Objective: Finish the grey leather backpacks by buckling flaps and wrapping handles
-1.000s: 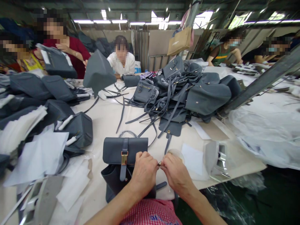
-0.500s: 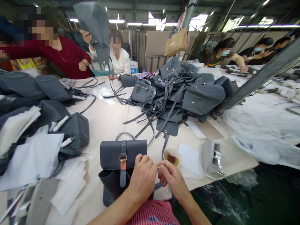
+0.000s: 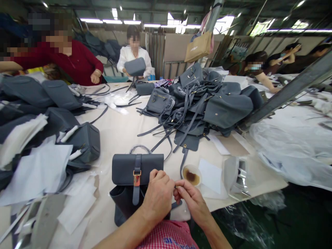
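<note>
A dark grey backpack with a flap, a buckled strap and a wrapped top handle stands in front of me. My left hand is closed at its right edge, covering part of it. My right hand pinches close beside the left, fingertips meeting. A tiny shiny bit shows between the fingertips, too small to name. Below the hands a dark strap end sticks out; whether it is held I cannot tell. Right of the backpack sits a round tub with brown residue inside.
A heap of grey bags fills the table's middle; more bags and white paper lie left. A wrapped grey pad rests near the right edge. A metal post slants across the right. Co-workers sit opposite.
My hands stay nearly in place, fingertips still together. Across the table, the co-worker in white has lowered a raised grey bag to chest height. The view has shifted slightly.
</note>
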The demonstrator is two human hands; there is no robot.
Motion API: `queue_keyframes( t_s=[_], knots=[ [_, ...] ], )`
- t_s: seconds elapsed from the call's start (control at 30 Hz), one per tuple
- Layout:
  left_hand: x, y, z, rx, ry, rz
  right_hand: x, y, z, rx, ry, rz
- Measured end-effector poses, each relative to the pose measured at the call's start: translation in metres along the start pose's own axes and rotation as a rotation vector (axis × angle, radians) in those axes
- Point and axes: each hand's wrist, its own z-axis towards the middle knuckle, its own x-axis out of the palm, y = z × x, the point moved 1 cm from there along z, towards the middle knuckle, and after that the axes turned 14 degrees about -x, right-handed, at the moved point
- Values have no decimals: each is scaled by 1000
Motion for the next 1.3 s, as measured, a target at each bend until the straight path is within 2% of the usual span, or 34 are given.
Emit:
queue_keyframes(
  t_s=[0.17, 0.37, 0.6, 0.83, 1.13, 1.3],
  knots=[
    [3, -2, -2, 19, -12, 40, 3, 6, -1, 40, -42, 31],
    [2, -2, -1, 21, -26, 21, 11, 8, 2, 41, -114, -56],
    [1, -2, -1, 1, -11, 10, 9, 4, 0, 61, -112, 31],
    [4, -4, -3, 35, -29, 68, 12, 12, 2, 64, -143, -101],
    [-2, -6, -2, 8, -52, 1, 14, 7, 0, 32, -205, -22],
    [1, -4, -2, 1, -54, 0, 13, 4, -5, 111, -249, 189]
  ],
)
